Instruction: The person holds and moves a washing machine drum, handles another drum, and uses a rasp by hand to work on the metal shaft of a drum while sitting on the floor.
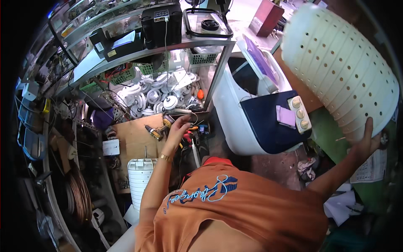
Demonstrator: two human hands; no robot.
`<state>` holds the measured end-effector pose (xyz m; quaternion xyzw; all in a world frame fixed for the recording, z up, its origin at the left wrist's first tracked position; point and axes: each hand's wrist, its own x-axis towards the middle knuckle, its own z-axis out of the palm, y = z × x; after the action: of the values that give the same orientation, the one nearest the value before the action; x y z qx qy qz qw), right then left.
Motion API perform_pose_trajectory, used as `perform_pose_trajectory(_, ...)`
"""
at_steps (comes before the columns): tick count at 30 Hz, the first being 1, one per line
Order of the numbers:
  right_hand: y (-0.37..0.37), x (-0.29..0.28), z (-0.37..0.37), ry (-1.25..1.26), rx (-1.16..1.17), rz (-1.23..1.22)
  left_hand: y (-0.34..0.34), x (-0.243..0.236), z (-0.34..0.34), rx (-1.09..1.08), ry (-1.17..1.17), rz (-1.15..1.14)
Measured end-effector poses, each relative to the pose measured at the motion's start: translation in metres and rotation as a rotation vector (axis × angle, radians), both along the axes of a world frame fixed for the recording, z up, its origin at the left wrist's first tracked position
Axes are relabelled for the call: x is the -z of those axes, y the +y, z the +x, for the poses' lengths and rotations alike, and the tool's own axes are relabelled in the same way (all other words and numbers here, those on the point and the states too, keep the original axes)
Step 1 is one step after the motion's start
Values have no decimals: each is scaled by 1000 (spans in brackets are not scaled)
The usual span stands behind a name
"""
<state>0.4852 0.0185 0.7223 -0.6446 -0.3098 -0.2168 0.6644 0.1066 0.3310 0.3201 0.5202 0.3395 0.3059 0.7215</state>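
At the right, my right hand [367,142] grips the lower end of a large white washing-machine drum [342,69], a ribbed cylinder with many small holes. The drum is tilted, its far end up toward the top right. My left hand [179,125] is raised over a cluster of tools, its fingers loosely extended and nothing visible in them. Beside it lie a yellow-and-black cordless drill [153,132] and several small tools with red and blue parts. Between my hands stands a white washing machine [235,113] with a dark blue panel, cream knobs [299,113] and a raised lid.
A glass-fronted shelf holds a pile of white pulley-like parts [153,95] and green baskets [202,58]. A smaller white slotted tub [140,178] stands by a brown board [136,134] at the left. Copper wire coils [79,195] hang lower left. A black box [161,26] sits on the shelf top.
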Motion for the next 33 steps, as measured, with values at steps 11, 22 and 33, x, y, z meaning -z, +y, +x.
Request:
perform_pose_trajectory(11,-79,38,120,170,267,99,103,-98,411,17,-141,-254)
perform_pose_trajectory(22,-154,39,70,231,472,-122,171,-133,561,303,-617,-741)
perform_pose_trajectory(33,-31,107,200,222,143,-336,178,-312,561,339,-1091,-478)
